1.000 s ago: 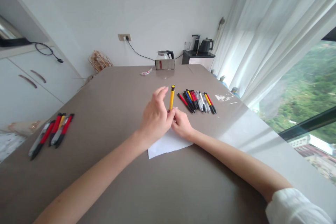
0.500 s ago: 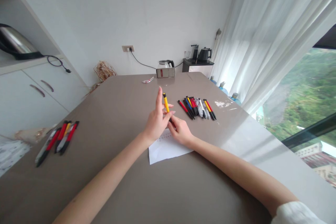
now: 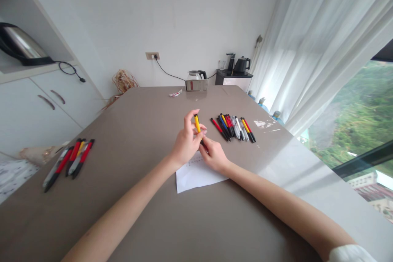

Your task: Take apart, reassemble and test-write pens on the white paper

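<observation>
Both hands meet on a yellow and black pen (image 3: 197, 123), held upright over a sheet of white paper (image 3: 196, 178). My left hand (image 3: 186, 141) is closed around its yellow upper part, with the index fingertip at the black top end. My right hand (image 3: 215, 154) grips the dark lower part, which its fingers mostly hide. Small writing shows on the paper beside the hands. To the right lies a row of pens (image 3: 235, 127) in red, blue, yellow, white and black. A smaller group of pens (image 3: 69, 159) rests at the left.
A glass pot (image 3: 194, 75) stands behind a small box (image 3: 197, 85) at the table's far end, near a crumpled wrapper (image 3: 175, 93). White curtains (image 3: 294, 49) and a window flank the right side. An electric kettle (image 3: 23, 45) sits on the left shelf.
My left index finger, earlier stretched straight up beside the pen, has bent down onto its top end. The view has shifted slightly.
</observation>
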Demonstrator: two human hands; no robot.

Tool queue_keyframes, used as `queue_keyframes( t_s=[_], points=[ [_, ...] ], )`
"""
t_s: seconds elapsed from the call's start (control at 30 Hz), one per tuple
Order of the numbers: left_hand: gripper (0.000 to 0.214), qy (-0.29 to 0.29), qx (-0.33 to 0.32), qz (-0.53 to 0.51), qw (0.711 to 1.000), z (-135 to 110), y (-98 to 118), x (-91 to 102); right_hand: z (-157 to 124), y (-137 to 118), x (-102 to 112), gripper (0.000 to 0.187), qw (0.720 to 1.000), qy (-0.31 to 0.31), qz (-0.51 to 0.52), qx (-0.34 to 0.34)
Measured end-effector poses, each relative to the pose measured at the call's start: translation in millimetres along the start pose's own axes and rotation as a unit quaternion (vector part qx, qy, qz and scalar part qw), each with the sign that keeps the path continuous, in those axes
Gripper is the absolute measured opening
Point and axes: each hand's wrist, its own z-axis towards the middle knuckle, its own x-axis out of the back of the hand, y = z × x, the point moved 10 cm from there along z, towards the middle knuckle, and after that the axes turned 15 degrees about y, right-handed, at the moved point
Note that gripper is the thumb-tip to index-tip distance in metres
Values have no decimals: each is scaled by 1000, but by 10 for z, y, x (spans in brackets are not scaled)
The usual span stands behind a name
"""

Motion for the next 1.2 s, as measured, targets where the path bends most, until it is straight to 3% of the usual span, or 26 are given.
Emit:
queue_keyframes(
  t_s=[1.2],
  points=[
    [57, -10, 24, -38, 999, 22, -34, 14, 7, 0, -3, 14, 1000, -3, -4, -9]
  ],
)
